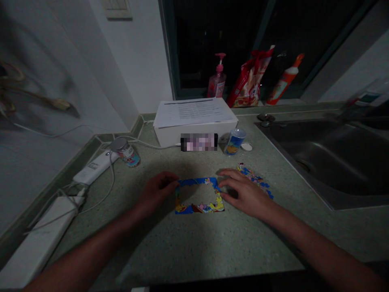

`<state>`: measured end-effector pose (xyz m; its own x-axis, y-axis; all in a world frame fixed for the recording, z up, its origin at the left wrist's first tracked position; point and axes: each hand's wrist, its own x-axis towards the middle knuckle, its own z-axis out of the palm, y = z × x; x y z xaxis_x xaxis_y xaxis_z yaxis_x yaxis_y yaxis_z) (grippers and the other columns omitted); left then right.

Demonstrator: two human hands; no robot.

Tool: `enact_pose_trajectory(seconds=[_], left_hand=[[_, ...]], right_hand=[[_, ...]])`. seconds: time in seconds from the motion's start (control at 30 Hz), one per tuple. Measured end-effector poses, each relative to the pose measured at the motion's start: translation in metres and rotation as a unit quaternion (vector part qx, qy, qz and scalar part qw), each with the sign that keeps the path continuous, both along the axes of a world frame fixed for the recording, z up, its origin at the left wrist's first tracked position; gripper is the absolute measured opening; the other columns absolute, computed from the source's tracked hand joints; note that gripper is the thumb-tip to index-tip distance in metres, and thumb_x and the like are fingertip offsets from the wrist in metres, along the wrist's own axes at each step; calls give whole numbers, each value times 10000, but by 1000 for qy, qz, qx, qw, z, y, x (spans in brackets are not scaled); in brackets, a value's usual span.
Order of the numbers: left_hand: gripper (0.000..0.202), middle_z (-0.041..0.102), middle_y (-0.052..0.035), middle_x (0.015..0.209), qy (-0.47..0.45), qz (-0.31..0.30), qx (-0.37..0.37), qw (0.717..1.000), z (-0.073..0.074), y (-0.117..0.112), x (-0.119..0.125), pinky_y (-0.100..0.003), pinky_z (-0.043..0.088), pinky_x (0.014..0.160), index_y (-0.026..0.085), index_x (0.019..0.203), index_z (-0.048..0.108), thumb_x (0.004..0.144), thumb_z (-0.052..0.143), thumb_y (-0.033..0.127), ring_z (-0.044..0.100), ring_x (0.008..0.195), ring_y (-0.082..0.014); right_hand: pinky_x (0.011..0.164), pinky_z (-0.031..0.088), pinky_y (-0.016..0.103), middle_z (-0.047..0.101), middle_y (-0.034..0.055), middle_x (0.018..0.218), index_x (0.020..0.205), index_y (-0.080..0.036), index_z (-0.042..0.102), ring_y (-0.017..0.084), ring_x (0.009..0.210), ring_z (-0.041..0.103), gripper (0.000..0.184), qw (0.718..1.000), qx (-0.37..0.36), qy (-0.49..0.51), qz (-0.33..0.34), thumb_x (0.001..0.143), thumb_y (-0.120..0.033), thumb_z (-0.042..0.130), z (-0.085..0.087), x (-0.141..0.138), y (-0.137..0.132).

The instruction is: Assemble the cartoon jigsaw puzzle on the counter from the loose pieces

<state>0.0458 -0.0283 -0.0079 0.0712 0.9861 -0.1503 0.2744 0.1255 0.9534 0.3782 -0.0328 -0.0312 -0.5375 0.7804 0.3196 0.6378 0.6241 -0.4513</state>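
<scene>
A small jigsaw frame [199,207], blue-edged with cartoon figures and hollow in the middle, lies flat on the speckled counter [188,247]. My left hand [156,191] rests at its left edge, fingers curled against the border. My right hand [244,190] lies at its right edge, fingers spread and pressing on the border. Just behind my right hand sits a cluster of joined puzzle pieces [255,179].
Behind stand a white box [194,121] with paper on top, a small blue can [234,142] with its lid [246,147], a tipped can [127,153], power strips [92,168] with cables at left, a sink [331,158] at right, bottles [217,81] on the sill.
</scene>
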Motion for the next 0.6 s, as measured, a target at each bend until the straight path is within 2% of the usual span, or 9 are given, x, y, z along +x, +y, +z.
enact_pose_trajectory(seconds=[0.23,0.6], left_hand=[[259,795,-84,941,8,-9,-11,1000,2,-1,0,-425,582,841,233,949,723,798,780,436,729,874,-267],[249,795,-95,933,2,-17,0,1000,3,-2,1,-441,590,817,241,951,727,811,784,440,730,885,-291]], right_hand=[[1145,545,545,680,125,1390,1090,-258,724,307,1351,639,147,1000,-19,-18,-2,961,-188,734,1,-1,-2],[1124,554,580,678,112,1375,1090,-270,710,314,1351,627,150,1000,-7,-25,4,969,-182,725,4,-2,-3]])
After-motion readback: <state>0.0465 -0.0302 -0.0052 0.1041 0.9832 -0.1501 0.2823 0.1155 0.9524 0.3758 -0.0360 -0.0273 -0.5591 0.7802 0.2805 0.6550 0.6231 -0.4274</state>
